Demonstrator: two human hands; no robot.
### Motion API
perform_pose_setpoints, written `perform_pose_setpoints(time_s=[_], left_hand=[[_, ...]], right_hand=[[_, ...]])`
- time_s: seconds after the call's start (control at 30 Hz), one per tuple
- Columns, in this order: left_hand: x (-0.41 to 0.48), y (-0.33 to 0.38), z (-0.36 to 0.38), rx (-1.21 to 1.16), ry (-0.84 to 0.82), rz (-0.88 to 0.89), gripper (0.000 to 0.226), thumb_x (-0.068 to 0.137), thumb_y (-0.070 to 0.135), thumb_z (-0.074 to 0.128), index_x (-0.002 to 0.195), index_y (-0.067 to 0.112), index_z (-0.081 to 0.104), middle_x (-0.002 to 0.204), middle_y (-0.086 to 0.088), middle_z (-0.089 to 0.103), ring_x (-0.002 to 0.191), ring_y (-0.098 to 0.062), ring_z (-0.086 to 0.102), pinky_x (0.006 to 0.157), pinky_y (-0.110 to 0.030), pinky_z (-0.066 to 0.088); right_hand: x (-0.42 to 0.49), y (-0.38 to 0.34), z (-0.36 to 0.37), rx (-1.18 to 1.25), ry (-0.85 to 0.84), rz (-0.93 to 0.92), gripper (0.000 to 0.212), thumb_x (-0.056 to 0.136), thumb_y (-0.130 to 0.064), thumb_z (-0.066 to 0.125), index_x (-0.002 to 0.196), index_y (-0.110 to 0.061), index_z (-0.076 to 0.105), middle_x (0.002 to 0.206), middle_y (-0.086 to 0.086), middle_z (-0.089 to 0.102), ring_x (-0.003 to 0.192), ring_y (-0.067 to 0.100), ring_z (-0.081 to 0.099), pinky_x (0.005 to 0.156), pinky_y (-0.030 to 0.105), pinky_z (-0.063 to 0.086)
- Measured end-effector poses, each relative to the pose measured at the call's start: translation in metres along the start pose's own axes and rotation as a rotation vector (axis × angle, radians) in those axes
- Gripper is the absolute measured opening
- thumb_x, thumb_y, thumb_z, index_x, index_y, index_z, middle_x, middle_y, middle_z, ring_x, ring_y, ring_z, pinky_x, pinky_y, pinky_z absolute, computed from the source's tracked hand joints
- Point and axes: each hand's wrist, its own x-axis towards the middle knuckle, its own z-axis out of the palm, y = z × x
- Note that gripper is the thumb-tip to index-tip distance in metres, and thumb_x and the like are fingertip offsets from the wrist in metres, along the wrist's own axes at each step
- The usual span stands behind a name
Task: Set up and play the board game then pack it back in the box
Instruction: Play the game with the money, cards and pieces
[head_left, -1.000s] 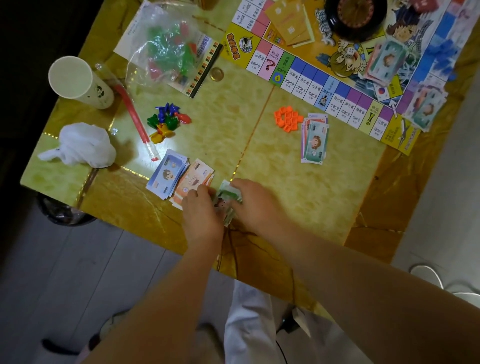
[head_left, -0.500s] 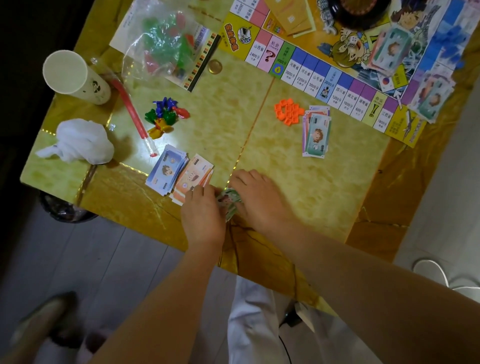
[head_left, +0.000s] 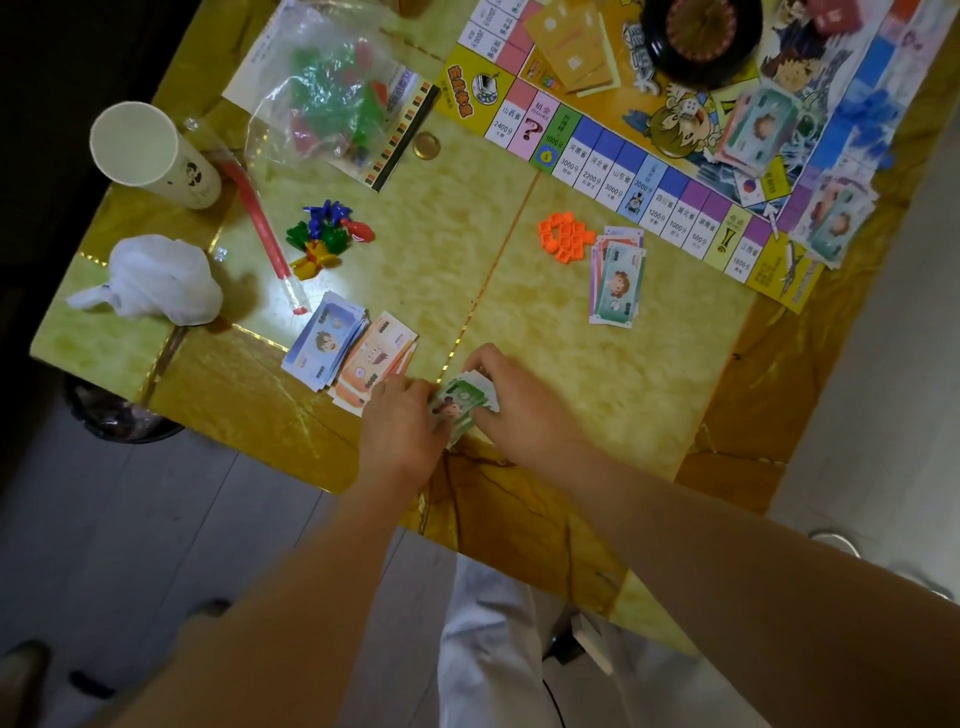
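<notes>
At the near edge of the bench (head_left: 597, 374), well short of the game board (head_left: 623, 176): a small stack of green play money (head_left: 460, 402), gripped from both ends. Curled round its left end, the left hand (head_left: 400, 421); curled over its right end, the right hand (head_left: 514, 405). Fingers bent on the paper, nothing else held.

Thin paper, so probably very light, floppy and a bit slippery. Easy to bend, crease or tear, and easy to let fan out and slide apart. Best to pinch by the short ends, thumb on top and fingers under, and to squeeze softly. Good to tap on the bench to line up the edges. Green and white, with a little cartoon face in the middle. Number too blurry to read.

Just left of that stack, also far from the game board: blue play money (head_left: 324, 345) and orange play money (head_left: 374, 361), two loose stacks, touching, a bit fanned out.

Closer in, just before the near edge of the game board: another money stack (head_left: 615, 283), green on top, pink and purple peeking out under. Right beside it: a heap of small orange houses (head_left: 563, 236).

Off to the left of the game board: a clump of little coloured pawns (head_left: 324, 236), blue, green, red and yellow.

Last, the game board itself, flat at the far side of the bench, with a row of coloured squares along its near edge and more money on top.
</notes>
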Motion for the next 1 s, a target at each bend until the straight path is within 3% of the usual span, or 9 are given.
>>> perform_pose_setpoints(time_s=[0.2, 0.3, 0.4, 0.5, 0.57, 0.67, 0.8, 0.9, 1.0], left_hand=[[0.003, 0.031, -0.021, -0.436, -0.15, -0.116, 0.021, 0.078, 0.014, 0.071, 0.079, 0.019, 0.051, 0.071, 0.003, 0.055, 0.068, -0.018, 0.052, 0.051, -0.027, 0.034], [0.003, 0.056, -0.035, -0.735, -0.429, -0.172, 0.015, 0.083, 0.004, 0.067, 0.094, 0.014, 0.063, 0.086, -0.005, 0.068, 0.08, -0.021, 0.062, 0.067, -0.027, 0.05], [0.009, 0.085, -0.04, -0.865, -0.56, -0.265, 0.009, 0.089, 0.007, 0.06, 0.097, 0.01, 0.065, 0.091, -0.009, 0.068, 0.084, -0.023, 0.063, 0.07, -0.029, 0.05], [0.019, 0.114, -0.032, -1.109, -0.524, -0.311, 0.012, 0.093, 0.003, 0.055, 0.092, 0.009, 0.065, 0.086, -0.008, 0.07, 0.081, -0.022, 0.065, 0.071, -0.028, 0.054], [0.026, 0.132, -0.026, -1.19, -0.453, -0.333, 0.015, 0.093, 0.001, 0.054, 0.091, 0.009, 0.066, 0.081, -0.008, 0.072, 0.075, -0.021, 0.069, 0.072, -0.031, 0.057], [0.04, 0.157, -0.019, -1.209, -0.361, -0.36, 0.011, 0.092, 0.001, 0.057, 0.09, 0.007, 0.066, 0.082, -0.01, 0.072, 0.071, -0.021, 0.069, 0.072, -0.033, 0.058], [0.053, 0.19, -0.014, -1.245, -0.295, -0.392, 0.009, 0.087, 0.0, 0.064, 0.086, 0.008, 0.068, 0.078, -0.011, 0.071, 0.069, -0.021, 0.067, 0.069, -0.033, 0.058], [0.058, 0.201, -0.012, -1.377, -0.288, -0.403, 0.011, 0.089, 0.005, 0.06, 0.095, 0.008, 0.069, 0.083, -0.013, 0.071, 0.073, -0.023, 0.068, 0.069, -0.033, 0.058], [0.062, 0.207, -0.01, -1.459, -0.271, -0.484, 0.016, 0.091, 0.002, 0.056, 0.1, 0.01, 0.066, 0.081, -0.009, 0.074, 0.071, -0.02, 0.071, 0.065, -0.033, 0.059]], right_hand=[[-0.006, -0.003, -0.043, 0.237, -0.049, 0.103, 0.05, 0.078, -0.012, 0.07, 0.1, -0.038, 0.034, 0.093, -0.004, 0.067, 0.078, 0.02, 0.066, 0.067, 0.052, 0.054], [-0.006, 0.002, -0.072, 0.286, -0.112, 0.17, 0.048, 0.075, -0.013, 0.072, 0.101, -0.036, 0.039, 0.098, -0.002, 0.067, 0.08, 0.022, 0.066, 0.069, 0.051, 0.055], [-0.007, 0.011, -0.098, 0.347, -0.147, 0.208, 0.045, 0.076, -0.011, 0.073, 0.101, -0.033, 0.044, 0.102, 0.001, 0.068, 0.086, 0.024, 0.067, 0.074, 0.047, 0.057], [-0.004, 0.021, -0.12, 0.552, -0.084, 0.262, 0.041, 0.081, 0.002, 0.07, 0.111, -0.016, 0.048, 0.107, 0.009, 0.067, 0.09, 0.02, 0.066, 0.074, 0.037, 0.057], [0.0, 0.027, -0.132, 0.671, 0.024, 0.339, 0.043, 0.081, -0.005, 0.075, 0.116, -0.01, 0.051, 0.11, 0.01, 0.065, 0.088, 0.015, 0.063, 0.068, 0.024, 0.055], [0.006, 0.04, -0.147, 0.697, 0.05, 0.45, 0.04, 0.079, -0.025, 0.079, 0.106, -0.004, 0.058, 0.098, 0.008, 0.068, 0.064, 0.007, 0.062, 0.055, 0.019, 0.051], [0.016, 0.062, -0.168, 0.693, 0.007, 0.456, 0.034, 0.08, -0.021, 0.077, 0.101, 0.004, 0.067, 0.08, 0.007, 0.069, 0.043, 0.003, 0.057, 0.045, 0.019, 0.048], [0.024, 0.075, -0.179, 0.697, 0.031, 0.46, 0.027, 0.08, -0.016, 0.077, 0.1, 0.0, 0.07, 0.089, 0.011, 0.071, 0.053, 0.008, 0.061, 0.054, 0.025, 0.052], [0.028, 0.083, -0.182, 0.666, -0.002, 0.447, 0.024, 0.083, -0.014, 0.074, 0.104, -0.004, 0.072, 0.101, 0.01, 0.073, 0.08, 0.019, 0.071, 0.073, 0.037, 0.059]])
